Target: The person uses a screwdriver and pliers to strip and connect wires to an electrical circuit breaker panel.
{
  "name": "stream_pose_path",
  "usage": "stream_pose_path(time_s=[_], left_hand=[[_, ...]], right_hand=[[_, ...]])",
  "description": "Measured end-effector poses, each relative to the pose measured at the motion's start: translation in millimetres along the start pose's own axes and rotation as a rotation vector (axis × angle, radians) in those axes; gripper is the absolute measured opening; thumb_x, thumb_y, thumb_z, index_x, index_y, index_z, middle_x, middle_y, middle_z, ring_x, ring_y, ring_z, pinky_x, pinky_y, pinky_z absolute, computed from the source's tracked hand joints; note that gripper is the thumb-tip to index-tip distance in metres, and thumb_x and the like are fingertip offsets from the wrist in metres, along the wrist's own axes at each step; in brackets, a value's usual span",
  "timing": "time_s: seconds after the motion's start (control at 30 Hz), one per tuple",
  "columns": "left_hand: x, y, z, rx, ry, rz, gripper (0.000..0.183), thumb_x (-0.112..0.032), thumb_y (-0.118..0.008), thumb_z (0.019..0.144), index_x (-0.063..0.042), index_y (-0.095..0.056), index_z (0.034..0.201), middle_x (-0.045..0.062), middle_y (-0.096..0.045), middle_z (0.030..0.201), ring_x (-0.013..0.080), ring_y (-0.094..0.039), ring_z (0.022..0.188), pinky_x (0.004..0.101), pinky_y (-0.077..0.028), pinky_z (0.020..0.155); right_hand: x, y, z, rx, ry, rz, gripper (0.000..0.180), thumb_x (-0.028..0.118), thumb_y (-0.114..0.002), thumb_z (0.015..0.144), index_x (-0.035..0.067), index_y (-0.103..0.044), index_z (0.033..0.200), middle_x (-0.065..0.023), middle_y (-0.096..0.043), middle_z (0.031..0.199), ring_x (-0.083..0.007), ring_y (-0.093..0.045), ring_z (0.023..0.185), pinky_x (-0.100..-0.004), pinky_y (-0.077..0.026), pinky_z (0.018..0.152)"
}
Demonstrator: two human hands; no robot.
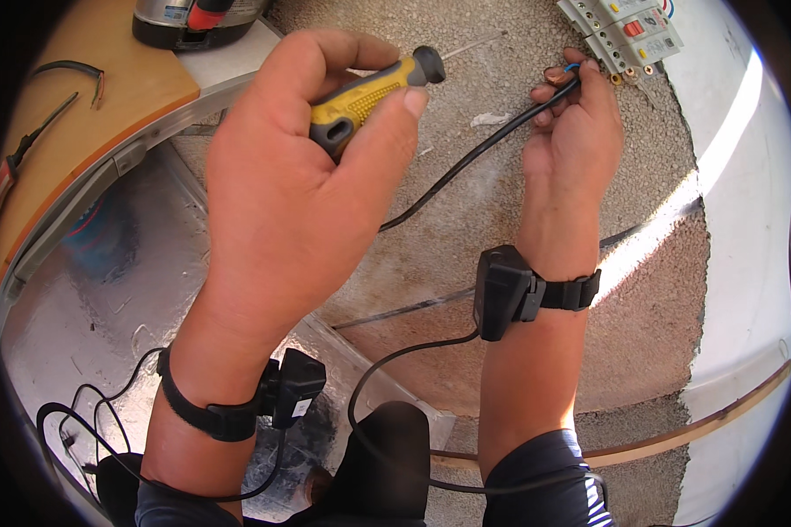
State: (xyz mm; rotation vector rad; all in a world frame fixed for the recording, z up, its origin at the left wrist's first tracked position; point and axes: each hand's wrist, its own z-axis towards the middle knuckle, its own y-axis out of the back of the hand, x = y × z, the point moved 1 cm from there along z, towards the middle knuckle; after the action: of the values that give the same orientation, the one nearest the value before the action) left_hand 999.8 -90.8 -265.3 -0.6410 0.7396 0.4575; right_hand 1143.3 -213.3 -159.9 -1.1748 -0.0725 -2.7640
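My left hand [283, 178] grips the yellow and grey handle of a screwdriver [362, 99]. Its thin metal shaft points up and to the right, apart from the circuit breakers. My right hand [573, 145] pinches the end of a black sheathed cable [468, 159]. A blue wire [571, 67] and bare copper strands [556, 78] show at that end, partly hidden by the fingers. Just beyond my right fingertips sits a block of circuit breakers [633, 39] with a red toggle and brass-coloured terminal screws. Whether any conductor enters a terminal is hard to tell.
At the left stands a wooden-topped table [138, 85] with a metal edge. A silver appliance [165, 16] with a black base, a stripped cable end [72, 64] and a red-handled tool [6, 171] lie on it. A wooden strip [692, 435] crosses the lower right.
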Motion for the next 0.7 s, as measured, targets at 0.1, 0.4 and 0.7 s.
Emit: stream_pose_path(time_s=[0.1,0.4,0.7], left_hand=[[2.3,-1.1,-1.0,0.004,0.029,0.000,0.026,-0.011,-0.065,0.093,0.001,-0.059,0.115,0.005,-0.067,0.087,0.0031,-0.054,0.063,0.0183,-0.044,0.055],[4.1,0.8,-0.7,0.003,0.076,0.018,0.025,-0.010,-0.065,0.092,0.000,-0.058,0.114,0.005,-0.067,0.088,0.0038,-0.055,0.065,0.0193,-0.046,0.056],[-1.6,1.7,-1.7,0.015,0.127,0.021,0.024,-0.009,-0.064,0.092,-0.001,-0.057,0.114,0.006,-0.068,0.089,0.0040,-0.055,0.064,0.0199,-0.046,0.056]], right_hand=[[1.0,-0.7,0.0,-0.005,0.020,-0.058,0.026,0.019,-0.047,0.100,-0.002,-0.062,0.102,-0.0074,-0.062,0.073,-0.0141,-0.059,0.055,-0.0228,-0.038,0.046],[4.8,-2.7,-3.8,-0.011,-0.044,-0.058,0.026,0.021,-0.048,0.101,0.000,-0.062,0.106,-0.0044,-0.062,0.076,-0.0122,-0.056,0.060,-0.0231,-0.037,0.049],[7.8,-2.5,-6.8,0.000,-0.106,-0.065,0.027,0.023,-0.046,0.102,0.001,-0.060,0.108,-0.0050,-0.063,0.077,-0.0133,-0.060,0.060,-0.0227,-0.039,0.050]])
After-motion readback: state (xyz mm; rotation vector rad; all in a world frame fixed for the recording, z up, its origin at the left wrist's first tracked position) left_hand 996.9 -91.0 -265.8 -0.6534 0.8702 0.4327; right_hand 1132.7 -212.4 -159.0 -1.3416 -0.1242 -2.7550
